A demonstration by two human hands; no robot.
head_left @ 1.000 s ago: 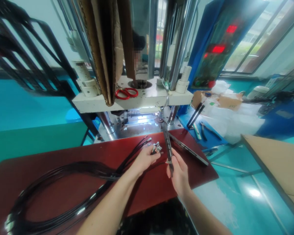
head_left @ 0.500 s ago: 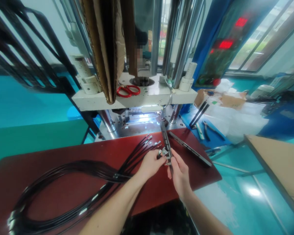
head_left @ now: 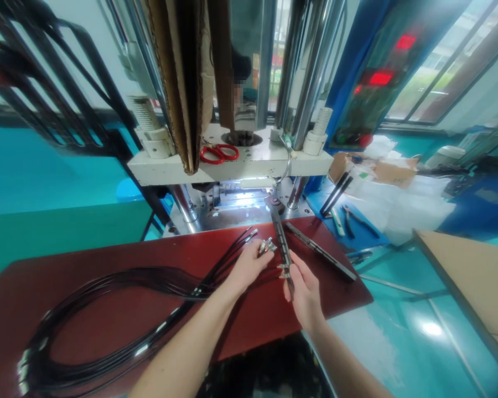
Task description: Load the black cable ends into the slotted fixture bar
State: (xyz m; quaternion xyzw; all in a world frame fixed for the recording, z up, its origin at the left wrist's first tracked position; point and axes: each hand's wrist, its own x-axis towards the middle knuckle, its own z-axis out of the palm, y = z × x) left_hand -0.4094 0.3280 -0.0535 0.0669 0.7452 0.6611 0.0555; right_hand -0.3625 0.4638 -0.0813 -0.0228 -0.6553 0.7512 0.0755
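Observation:
My left hand is closed around several metal-tipped cable ends, just left of a dark slotted metal bar. My right hand grips the near end of that bar, its thumb along the side. Small metal tips sit at the bar's left edge beside my right fingers. Black cables run from a large coil on the left towards my left hand; a few more ends lie beyond it. A second slotted bar lies to the right.
A reddish-brown table carries the cables. Behind it stands a press with a white plate, red-handled scissors and cardboard on top. Pliers lie on a blue surface at right, near a cardboard box.
My left hand has drawn back from the bar, slightly left and up, with cable ends in its fingers. My right hand and the bar have stayed almost in place.

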